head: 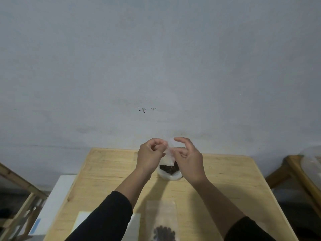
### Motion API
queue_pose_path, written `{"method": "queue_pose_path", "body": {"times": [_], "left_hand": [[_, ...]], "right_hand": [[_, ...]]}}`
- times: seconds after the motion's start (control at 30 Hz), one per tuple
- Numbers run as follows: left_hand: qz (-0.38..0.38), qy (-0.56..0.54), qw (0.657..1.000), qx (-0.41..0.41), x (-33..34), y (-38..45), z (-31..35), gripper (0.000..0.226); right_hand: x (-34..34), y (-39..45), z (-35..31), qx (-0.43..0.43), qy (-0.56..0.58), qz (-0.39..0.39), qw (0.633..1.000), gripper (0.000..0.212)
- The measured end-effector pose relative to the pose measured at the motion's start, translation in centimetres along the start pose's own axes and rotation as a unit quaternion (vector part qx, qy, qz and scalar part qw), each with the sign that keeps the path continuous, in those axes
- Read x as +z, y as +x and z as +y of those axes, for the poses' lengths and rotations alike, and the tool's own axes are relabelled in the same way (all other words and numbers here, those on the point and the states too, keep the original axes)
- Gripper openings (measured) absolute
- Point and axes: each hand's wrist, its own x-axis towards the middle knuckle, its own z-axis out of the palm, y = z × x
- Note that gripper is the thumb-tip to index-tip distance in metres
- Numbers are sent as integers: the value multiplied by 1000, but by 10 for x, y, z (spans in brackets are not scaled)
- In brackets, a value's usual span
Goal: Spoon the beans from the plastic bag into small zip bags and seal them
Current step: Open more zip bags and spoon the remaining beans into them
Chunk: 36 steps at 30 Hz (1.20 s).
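Observation:
Both of my hands are raised over the far middle of the wooden table (217, 180). My left hand (149, 156) and my right hand (188, 157) pinch a small clear zip bag (168, 154) between them, near its top edge. The bag hangs upright and looks empty. Right below it sits the white plastic bag (169, 176), open, with dark beans (169, 168) inside. A second small zip bag (162, 221) lies flat near the table's front edge with a clump of dark beans in its lower part. No spoon is in view.
White sheets (133, 223) lie at the front left of the table, partly under my left sleeve. A white box (55, 202) stands left of the table beside a wooden frame (22, 202). Wooden furniture (295, 173) stands at the right. A grey wall rises behind.

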Motion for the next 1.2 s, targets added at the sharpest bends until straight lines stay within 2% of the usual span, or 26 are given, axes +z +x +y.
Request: {"method": "queue_pose_path", "body": {"times": [0.1, 0.2, 0.63, 0.9, 1.07, 1.2], "left_hand": [[19, 72, 997, 23, 2, 0, -5, 9], [37, 143, 988, 54, 4, -1, -6, 8], [29, 136, 988, 64, 1, -2, -1, 5], [38, 255, 960, 106, 2, -1, -4, 30], [49, 308, 941, 134, -7, 0, -11, 31], [21, 320, 935, 151, -11, 1, -10, 36]], "right_hand": [[5, 0, 2, -49, -79, 8, 996, 17], [10, 2, 5, -73, -148, 16, 986, 17], [9, 13, 0, -23, -100, 19, 995, 5], [15, 8, 6, -21, -112, 17, 993, 5], [11, 10, 11, 4, -152, 69, 986, 7], [7, 14, 11, -32, -171, 36, 984, 9]]}}
